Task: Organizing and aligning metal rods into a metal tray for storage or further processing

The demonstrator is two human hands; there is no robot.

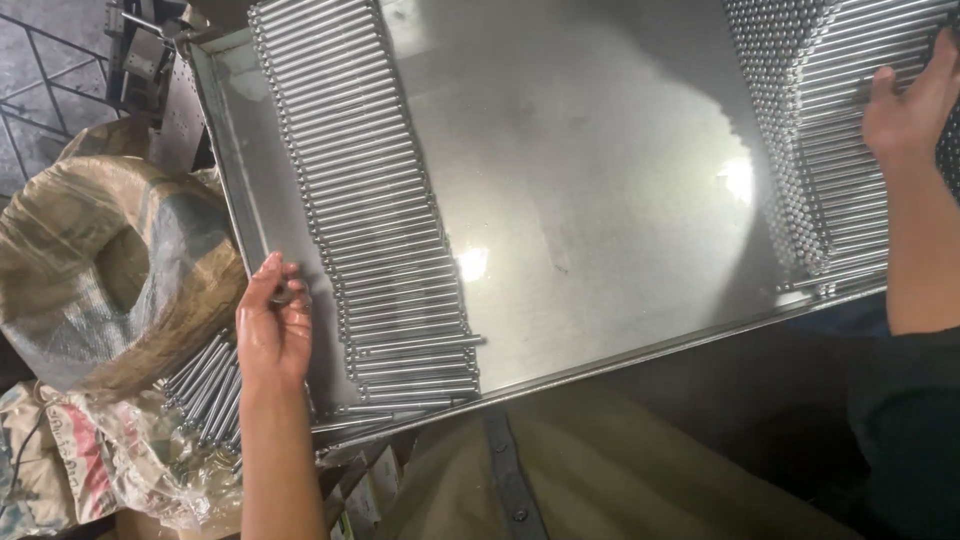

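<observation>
A worker's left hand [272, 330] rests with fingers loosely curled, gripping nothing, against the left edge of a single-layer row of steel rods [385, 215] laid side by side in a large sheet-metal tray [600, 200]. That row runs from the tray's near rim to its far end, too many rods to count, and a few at the near end lie crooked. Just below the hand, outside the tray, a loose bundle of rods [208, 385] waits beside one woven sack [110, 270]. The tray's wide middle is bare, so by the look of it the laying-out is only partly done. At the far right, the right hand [908, 105] lies open and flat on a second, stacked bank of rods [830, 140].
</observation>
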